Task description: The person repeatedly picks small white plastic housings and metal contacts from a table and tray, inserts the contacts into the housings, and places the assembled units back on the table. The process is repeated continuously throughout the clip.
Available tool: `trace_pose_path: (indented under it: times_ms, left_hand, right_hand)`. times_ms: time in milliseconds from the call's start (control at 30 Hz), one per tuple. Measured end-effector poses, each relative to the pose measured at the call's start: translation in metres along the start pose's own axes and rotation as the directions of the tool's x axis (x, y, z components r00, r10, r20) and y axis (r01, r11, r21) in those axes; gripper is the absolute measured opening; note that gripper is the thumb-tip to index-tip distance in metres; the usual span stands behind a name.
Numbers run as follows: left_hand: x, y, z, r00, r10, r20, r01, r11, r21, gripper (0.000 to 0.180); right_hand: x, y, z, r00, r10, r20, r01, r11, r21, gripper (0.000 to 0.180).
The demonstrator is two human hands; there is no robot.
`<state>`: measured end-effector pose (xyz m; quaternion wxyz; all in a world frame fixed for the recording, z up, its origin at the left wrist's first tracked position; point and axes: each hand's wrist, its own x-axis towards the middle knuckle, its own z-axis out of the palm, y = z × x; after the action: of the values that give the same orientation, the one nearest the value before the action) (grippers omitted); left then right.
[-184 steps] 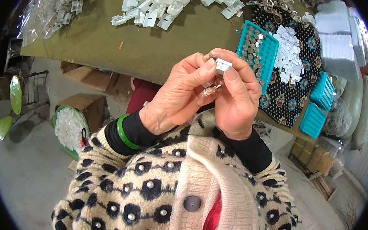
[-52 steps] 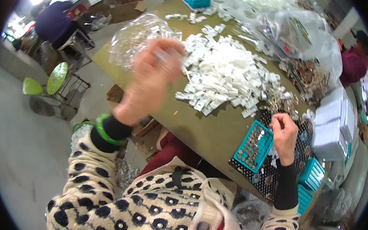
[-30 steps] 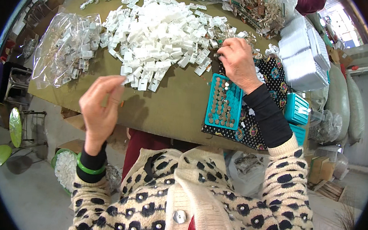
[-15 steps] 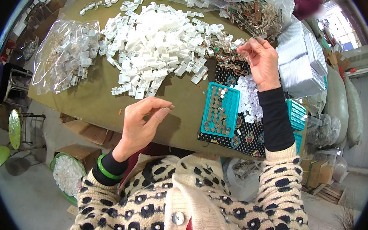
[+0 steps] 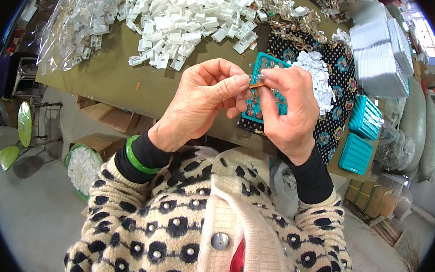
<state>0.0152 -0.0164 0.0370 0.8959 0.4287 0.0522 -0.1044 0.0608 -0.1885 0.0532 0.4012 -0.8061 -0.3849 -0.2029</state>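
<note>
In front of my chest, both hands meet over a small amber-brown strip (image 5: 257, 85). My left hand (image 5: 205, 99) pinches its left end between thumb and forefinger, the other fingers curled. With thumb and fingertips my right hand (image 5: 292, 111) grips the other end; a tiny shiny bit shows there, too small to make out. Partly hidden behind the hands, a teal tray (image 5: 256, 70) holds rows of small round metallic parts. It lies on a dark patterned cloth (image 5: 341, 94), beside a heap of small white flakes (image 5: 315, 74).
A large heap of white plastic housings (image 5: 186, 18) covers the table's far middle, with a clear bag of similar parts (image 5: 77, 33) to its left. Tangled brownish strips (image 5: 292, 27) lie behind the tray. White trays (image 5: 377, 56) and teal trays (image 5: 367, 117) are stacked at the right.
My right hand has come back from the tangled strips toward my chest. My left hand has moved right to meet it, and both now grip the small strip. The whole view has shifted.
</note>
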Motion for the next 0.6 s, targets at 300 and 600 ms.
trace_pose_path:
  times_ms: [300, 600]
  left_hand:
    - [-0.003, -0.013, 0.008, 0.997, -0.066, 0.043, 0.073, 0.981, -0.178, 0.016]
    - [-0.004, -0.023, 0.016, 0.999, -0.049, 0.001, 0.049, 0.997, -0.057, 0.015]
  right_hand:
    - [-0.021, 0.002, -0.001, 0.997, -0.059, -0.052, 0.06, 0.998, 0.017, 0.026]
    - [-0.036, -0.005, -0.007, 0.86, 0.504, 0.079, -0.488, 0.766, 0.418, 0.013]
